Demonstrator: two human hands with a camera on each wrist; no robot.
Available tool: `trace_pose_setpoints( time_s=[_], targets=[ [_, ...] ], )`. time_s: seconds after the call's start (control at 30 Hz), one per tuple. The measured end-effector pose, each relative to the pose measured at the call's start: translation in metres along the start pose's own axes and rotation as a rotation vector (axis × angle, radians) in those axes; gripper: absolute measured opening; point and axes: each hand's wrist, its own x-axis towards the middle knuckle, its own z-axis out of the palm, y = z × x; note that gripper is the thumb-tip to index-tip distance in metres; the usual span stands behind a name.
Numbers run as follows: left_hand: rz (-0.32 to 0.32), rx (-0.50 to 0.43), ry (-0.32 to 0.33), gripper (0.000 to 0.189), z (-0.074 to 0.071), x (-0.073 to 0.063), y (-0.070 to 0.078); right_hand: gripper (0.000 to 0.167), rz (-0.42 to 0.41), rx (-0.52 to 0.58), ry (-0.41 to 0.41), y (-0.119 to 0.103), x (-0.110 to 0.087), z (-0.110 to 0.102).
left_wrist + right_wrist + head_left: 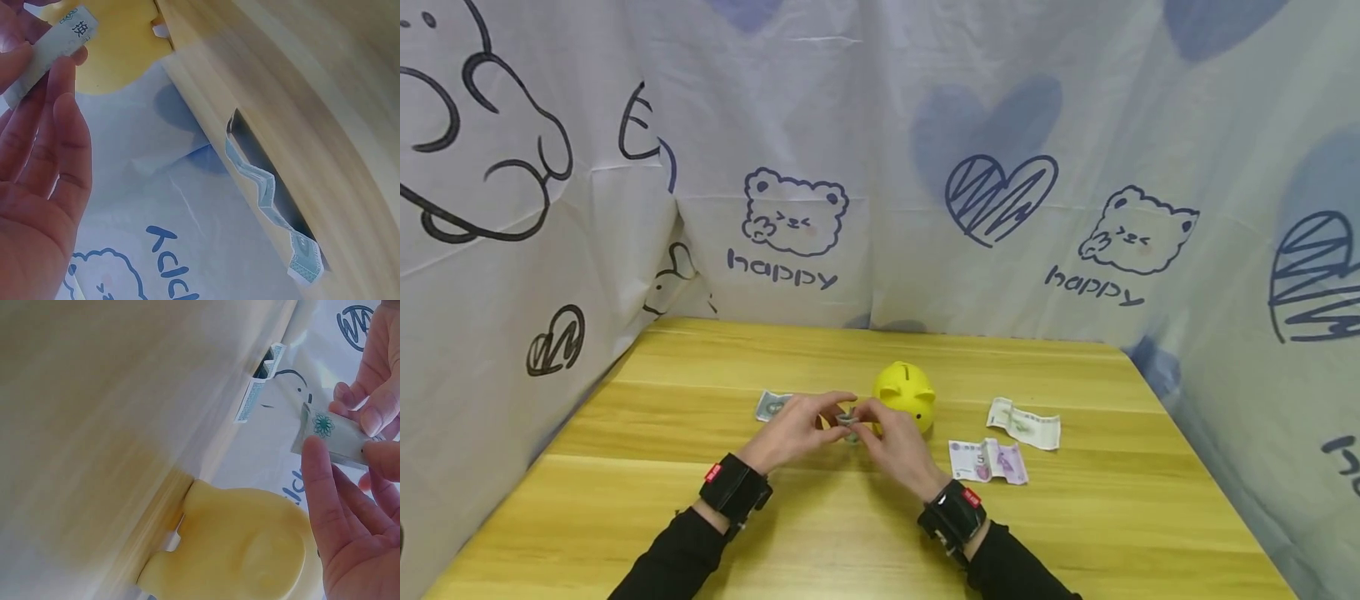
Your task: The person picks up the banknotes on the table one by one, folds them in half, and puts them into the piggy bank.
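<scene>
Between my two hands is a small folded banknote (847, 421), pale with a green flower print (323, 427) in the right wrist view. My left hand (796, 429) pinches one end of it between thumb and fingers. From the other side my right hand (895, 442) grips it too, with thumb and fingertips meeting close to the left ones. Right behind the right hand stands a yellow piggy bank (904, 385), its coin slot on top and its lower part partly hidden by that hand.
Beyond the left hand lies a creased greenish banknote (772, 406), zigzag-folded in the left wrist view. To the right on the wooden table (1112, 492) are a purple banknote (967, 461) and a pale green one (1036, 429). A printed cloth (880, 275) hangs around the table.
</scene>
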Motion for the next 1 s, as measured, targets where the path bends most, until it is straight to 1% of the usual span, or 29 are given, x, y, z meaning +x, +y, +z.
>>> trace_pose_setpoints(
  time_s=[0.23, 0.5, 0.67, 0.73, 0.9, 1.0],
  targets=[
    [-0.006, -0.004, 0.001, 0.046, -0.001, 0.0015, 0.0011, 0.012, -0.001, 0.02, 0.012, 0.0017, 0.0004, 0.0],
    [-0.002, -0.008, -0.004, 0.044, -0.0004, 0.0008, -0.0001, 0.018, 0.006, 0.072, 0.008, 0.0028, 0.0001, -0.0005],
    [0.005, -0.006, -0.002, 0.043, -0.0001, 0.0007, -0.0002, 0.022, -0.008, 0.061, 0.02, 0.0037, 0.0002, -0.0004],
    [0.007, -0.009, 0.0, 0.042, 0.0001, 0.0006, -0.0002, 0.02, -0.007, 0.063, 0.02, 0.0038, -0.0002, -0.0004],
    [0.013, -0.008, 0.002, 0.041, 0.001, -0.0002, -0.0007, 0.018, 0.024, 0.084, 0.014, 0.0035, -0.0011, -0.0003],
    [0.014, -0.015, -0.003, 0.041, 0.0009, -0.0001, -0.0003, 0.017, 0.047, 0.088, 0.023, 0.0033, -0.0013, -0.0005]
  ],
)
